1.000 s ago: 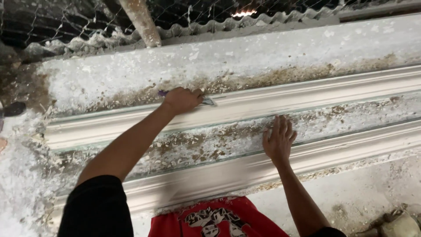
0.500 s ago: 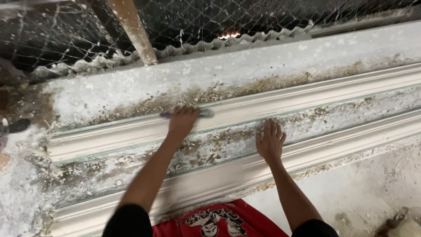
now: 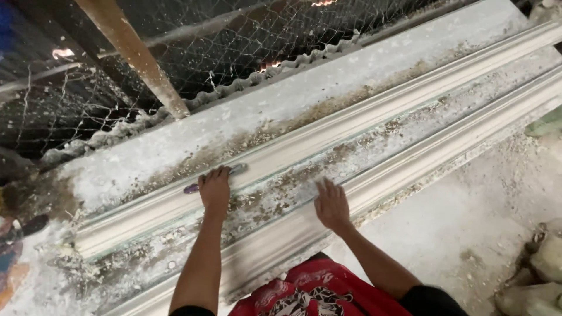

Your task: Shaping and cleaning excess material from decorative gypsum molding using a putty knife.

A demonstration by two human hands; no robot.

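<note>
A long white plaster moulding [image 3: 374, 117] with two raised ridges lies across a dusty bench, running from lower left to upper right. My left hand [image 3: 215, 190] presses a thin tool with a purple handle [image 3: 192, 188] flat against the far ridge; its metal blade sticks out to the right of my fingers. My right hand [image 3: 331, 205] rests flat, fingers together, on the rough brown-speckled channel between the two ridges, empty.
A wire mesh fence [image 3: 246, 41] and a rusty slanted post [image 3: 137, 55] stand behind the bench, with corrugated sheet at its base. Plaster lumps [image 3: 535, 269] lie at the lower right on the dusty floor. Red printed cloth [image 3: 310, 292] covers my lap.
The view has tilted and shifted, so the moulding now runs diagonally. My left hand with the tool has slid leftward along the far ridge; my right hand stays on the channel.
</note>
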